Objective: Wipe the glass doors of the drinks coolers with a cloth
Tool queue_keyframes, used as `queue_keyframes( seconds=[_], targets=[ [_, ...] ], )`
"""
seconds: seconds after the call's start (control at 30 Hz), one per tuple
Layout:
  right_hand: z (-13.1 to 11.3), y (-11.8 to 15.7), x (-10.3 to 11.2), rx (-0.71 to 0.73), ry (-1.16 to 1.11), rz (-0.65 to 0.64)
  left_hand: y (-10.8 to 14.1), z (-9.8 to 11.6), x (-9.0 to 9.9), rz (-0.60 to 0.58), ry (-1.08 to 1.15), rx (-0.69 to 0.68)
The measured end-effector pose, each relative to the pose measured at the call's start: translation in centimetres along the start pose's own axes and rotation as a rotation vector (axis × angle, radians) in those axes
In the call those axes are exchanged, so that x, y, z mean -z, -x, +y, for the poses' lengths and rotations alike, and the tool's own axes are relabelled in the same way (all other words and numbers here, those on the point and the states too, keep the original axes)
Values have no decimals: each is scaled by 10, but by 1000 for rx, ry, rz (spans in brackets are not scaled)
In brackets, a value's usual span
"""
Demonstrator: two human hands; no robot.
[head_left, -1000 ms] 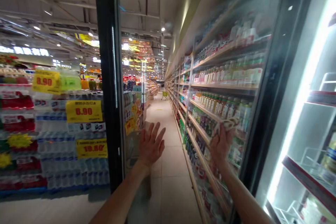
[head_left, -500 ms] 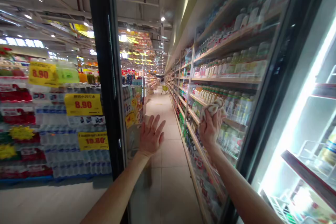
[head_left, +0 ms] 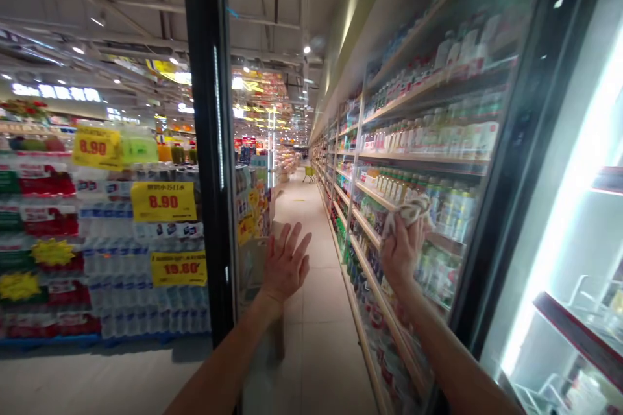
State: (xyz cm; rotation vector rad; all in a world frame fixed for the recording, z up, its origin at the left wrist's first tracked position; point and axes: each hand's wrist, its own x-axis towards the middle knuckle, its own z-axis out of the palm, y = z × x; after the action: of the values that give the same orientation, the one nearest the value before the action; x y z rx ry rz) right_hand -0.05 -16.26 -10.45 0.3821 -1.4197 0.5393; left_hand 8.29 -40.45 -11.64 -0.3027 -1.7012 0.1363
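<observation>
In the head view, a glass pane (head_left: 316,353) fills the middle of the frame, bounded by a black door frame (head_left: 207,142). The left hand (head_left: 286,266), just below the centre, is open with fingers spread and appears to lie flat against the glass. The right hand (head_left: 402,256), right of centre, presses a bunched, light-coloured cloth (head_left: 415,211) to the pane; its fingers bear on the cloth rather than wrap fully round it. Handling, as judged: the cloth is light, soft and limp, is not fragile, and is best gripped by its gathered folds under the fingertips. The pane is stiff, smooth and probably slippery, heavy with its frame, and breakable under a hard knock; the black edge is the firmer hold. Markings: at left, the middle yellow sign (head_left: 164,202) reads 8.90, with characters above that seem to end in 小苏打水 (the first ones are too blurred to confirm). The lower sign (head_left: 179,269) reads 19.80. The upper sign (head_left: 96,146) shows 6.90 or 8.90. Brand names on the shelved bottles (head_left: 452,207), right of centre, and on the stacked bottle packs (head_left: 141,311), lower left, are illegible.
</observation>
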Motion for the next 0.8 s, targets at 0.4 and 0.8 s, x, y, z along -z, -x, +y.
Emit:
queue_keyframes(
  seconds=[0.4,0.8],
  targets=[
    [-12,-4,-4,131,-49,-57,2,-2,2,-41,9,2],
    [-34,7,-6,323,-96,-179,2,-3,1,-42,7,-5]
  ],
)
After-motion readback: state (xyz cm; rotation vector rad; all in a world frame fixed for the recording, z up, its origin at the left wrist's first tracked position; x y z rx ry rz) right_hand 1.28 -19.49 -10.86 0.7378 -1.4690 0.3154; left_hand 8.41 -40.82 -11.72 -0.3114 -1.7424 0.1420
